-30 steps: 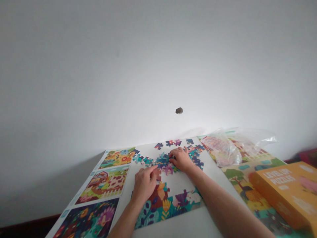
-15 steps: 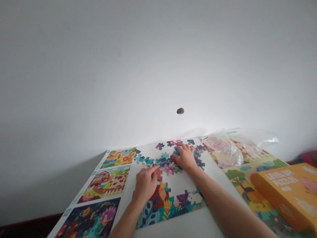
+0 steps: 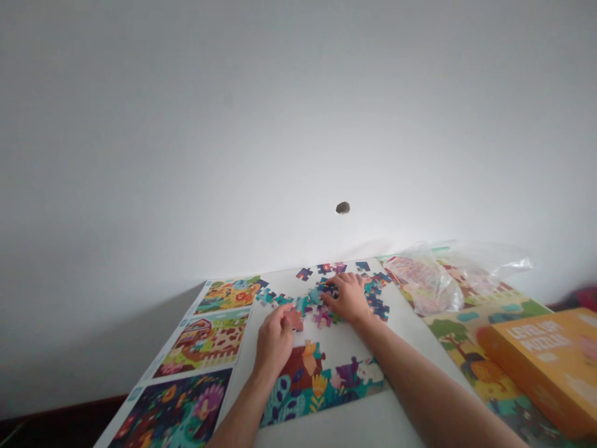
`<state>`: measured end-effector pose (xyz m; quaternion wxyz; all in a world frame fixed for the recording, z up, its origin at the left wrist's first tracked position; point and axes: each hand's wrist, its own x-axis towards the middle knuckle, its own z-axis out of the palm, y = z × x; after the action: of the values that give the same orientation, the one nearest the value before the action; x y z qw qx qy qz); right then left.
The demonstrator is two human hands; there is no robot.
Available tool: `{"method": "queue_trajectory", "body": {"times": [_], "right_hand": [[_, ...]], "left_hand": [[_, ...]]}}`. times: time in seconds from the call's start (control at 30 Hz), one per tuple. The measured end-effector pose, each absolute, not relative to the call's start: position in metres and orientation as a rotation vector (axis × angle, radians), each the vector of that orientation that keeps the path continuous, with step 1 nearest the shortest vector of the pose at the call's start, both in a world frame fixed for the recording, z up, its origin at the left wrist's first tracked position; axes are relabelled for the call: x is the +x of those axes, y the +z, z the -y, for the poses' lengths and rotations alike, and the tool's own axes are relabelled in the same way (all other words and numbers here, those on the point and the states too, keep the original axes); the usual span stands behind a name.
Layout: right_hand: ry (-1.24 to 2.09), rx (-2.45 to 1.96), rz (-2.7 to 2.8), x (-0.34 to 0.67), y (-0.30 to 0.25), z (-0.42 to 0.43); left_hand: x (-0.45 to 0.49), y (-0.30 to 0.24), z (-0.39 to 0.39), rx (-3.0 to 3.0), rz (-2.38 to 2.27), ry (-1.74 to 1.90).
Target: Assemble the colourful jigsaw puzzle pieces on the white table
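My left hand pinches a brown jigsaw puzzle piece between thumb and fingers, above the white table. Farther off and to the right, my right hand is over a heap of loose jigsaw puzzle pieces. Its thumb and index finger are apart, with dark blue pieces showing between them. Below both hands lies a partly joined puzzle with a fox, a white rabbit and plants. The right forearm overlaps the puzzle's right edge.
Picture sheets lie along the left side. On the right, an orange puzzle box rests on a colourful picture sheet, with a clear plastic bag behind it. A white wall with a hole stands behind the table.
My left hand has lifted the brown piece into a pinch; before, its index finger reached toward the heap. My right hand has stayed over the heap, its fingers shifting a little. The view has moved slightly.
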<state>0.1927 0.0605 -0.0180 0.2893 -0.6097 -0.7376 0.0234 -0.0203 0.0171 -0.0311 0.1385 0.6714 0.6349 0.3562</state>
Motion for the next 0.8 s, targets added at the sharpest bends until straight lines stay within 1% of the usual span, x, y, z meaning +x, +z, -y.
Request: {"method": "queue_trajectory", "body": {"times": [0.07,0.13,0.23,0.37,0.47,0.8], "right_hand": [[0.008,-1.802,1.873,0.193,-0.019,-0.062],[-0.019,-1.839,1.882,0.192,-0.019,-0.061],[0.021,-1.615,2.108,0.186,-0.018,-0.057],[0.216,-1.261,2.443,0.181,-0.016,-0.05],[0.291,-1.243,2.456,0.181,-0.015,-0.049],[0.276,-1.167,2.379,0.18,-0.02,-0.053]], "left_hand": [[-0.021,-0.031,-0.018,1.904,-1.848,1.094],[-0.021,-0.031,-0.018,1.887,-1.858,1.152],[-0.021,-0.032,-0.019,1.885,-1.859,1.195],[-0.023,-0.034,-0.02,1.893,-1.859,1.195],[-0.025,-0.036,-0.021,1.86,-1.904,1.2],[-0.032,-0.044,-0.028,1.65,-1.932,1.368]]}}
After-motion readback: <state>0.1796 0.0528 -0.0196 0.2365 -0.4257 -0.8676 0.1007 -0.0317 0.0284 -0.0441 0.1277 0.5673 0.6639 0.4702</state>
